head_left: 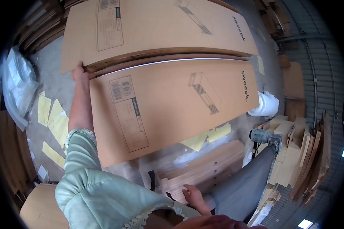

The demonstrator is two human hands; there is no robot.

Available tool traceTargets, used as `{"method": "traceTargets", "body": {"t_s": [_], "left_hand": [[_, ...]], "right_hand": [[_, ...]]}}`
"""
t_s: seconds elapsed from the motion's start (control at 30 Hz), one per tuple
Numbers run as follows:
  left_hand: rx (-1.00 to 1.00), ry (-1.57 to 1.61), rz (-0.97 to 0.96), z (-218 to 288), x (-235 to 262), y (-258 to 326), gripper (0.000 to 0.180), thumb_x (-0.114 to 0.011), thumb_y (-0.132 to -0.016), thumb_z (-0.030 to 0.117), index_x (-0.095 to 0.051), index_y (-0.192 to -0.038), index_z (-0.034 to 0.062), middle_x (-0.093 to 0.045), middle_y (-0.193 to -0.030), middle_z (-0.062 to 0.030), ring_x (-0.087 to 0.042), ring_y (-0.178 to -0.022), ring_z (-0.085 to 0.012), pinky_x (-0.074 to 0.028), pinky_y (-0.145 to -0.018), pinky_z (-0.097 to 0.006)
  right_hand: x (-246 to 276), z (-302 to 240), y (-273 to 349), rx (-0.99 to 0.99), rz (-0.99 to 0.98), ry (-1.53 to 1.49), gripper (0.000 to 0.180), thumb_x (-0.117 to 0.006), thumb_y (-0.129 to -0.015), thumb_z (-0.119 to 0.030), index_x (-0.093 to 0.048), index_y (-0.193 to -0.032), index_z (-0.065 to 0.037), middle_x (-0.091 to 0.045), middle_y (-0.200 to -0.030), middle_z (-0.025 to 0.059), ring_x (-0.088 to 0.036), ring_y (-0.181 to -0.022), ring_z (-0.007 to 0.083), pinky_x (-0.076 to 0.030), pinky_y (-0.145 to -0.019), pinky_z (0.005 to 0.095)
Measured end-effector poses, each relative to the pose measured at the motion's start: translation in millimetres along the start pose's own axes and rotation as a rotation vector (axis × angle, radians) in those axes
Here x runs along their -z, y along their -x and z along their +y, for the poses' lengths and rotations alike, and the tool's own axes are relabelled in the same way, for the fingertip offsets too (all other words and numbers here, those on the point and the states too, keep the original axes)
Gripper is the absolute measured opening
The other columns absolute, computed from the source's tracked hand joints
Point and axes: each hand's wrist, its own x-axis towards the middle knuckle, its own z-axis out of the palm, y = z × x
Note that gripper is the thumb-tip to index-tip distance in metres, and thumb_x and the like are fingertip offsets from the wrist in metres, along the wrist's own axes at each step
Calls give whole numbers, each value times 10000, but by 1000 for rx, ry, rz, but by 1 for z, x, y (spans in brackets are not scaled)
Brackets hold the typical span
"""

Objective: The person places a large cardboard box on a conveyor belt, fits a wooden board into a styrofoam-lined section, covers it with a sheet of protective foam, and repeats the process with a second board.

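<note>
Two long, flat brown cardboard boxes lie side by side across the view, with a narrow gap between them. The far box (149, 28) and the near box (168, 103) both carry printed line drawings and label panels. My left hand (81, 72) is closed at the left end of the gap, gripping the near box's far left corner and touching the far box's edge; some fingers are hidden. Low in the view, my right hand (194, 197) is off the boxes, fingers apart and holding nothing. Beside it lie reddish-brown wooden planks (208, 164), one with dark holes.
A conveyor-like grey belt (240, 183) with a motor (260, 136) runs at the right, beside stacked boards (294, 149). A white wrapped roll (265, 104) stands beyond. Plastic wrapping (20, 84) and yellow sheets (57, 118) lie on the left floor.
</note>
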Motion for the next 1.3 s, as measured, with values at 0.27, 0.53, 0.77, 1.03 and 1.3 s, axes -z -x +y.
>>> {"method": "traceTargets", "body": {"t_s": [0.27,0.53,0.77,1.03,1.3], "left_hand": [[305,-40,-379,32,62,269,30,-563,-834,31,-589,-843,42,-573,-754,-41,-538,-711,-141,-468,-660,-273],[822,-970,-1650,116,110,563,214,-556,-861,150,-585,-1033,26,-598,-989,-39,-542,-964,-98,-426,-864,-280],[-570,-1502,-933,69,-23,352,512,-593,-811,340,-497,-1181,-1,-564,-1119,-197,-558,-1013,-300,-448,-851,-353],[85,-1799,-1134,4,-24,384,687,-508,-800,568,-582,-1037,-73,-626,-921,-183,-616,-846,-242,-496,-691,-333],[316,-1644,-1714,40,75,678,497,-488,-873,420,-601,-883,-63,-604,-704,-86,-602,-615,-170,-505,-527,-287]], "right_hand": [[1,-79,-86,-77,-158,-904,399,-496,-894,-353,-527,-1138,-40,-594,-1065,158,-572,-985,283,-449,-838,372],[-27,-65,-87,-191,-351,-1908,543,-313,-933,-443,-338,-1322,-64,-438,-1284,145,-392,-1214,266,-315,-1018,409],[-28,23,-43,-207,100,-1672,354,-587,-851,-180,-504,-1154,-14,-588,-1055,83,-585,-913,199,-484,-775,334],[117,68,86,-202,542,-1457,206,-612,-830,-153,-611,-958,8,-643,-863,85,-611,-734,153,-496,-684,302],[258,225,333,69,1071,-1187,96,-619,-764,-155,-605,-813,-73,-573,-786,-4,-537,-764,123,-454,-674,292]]}}
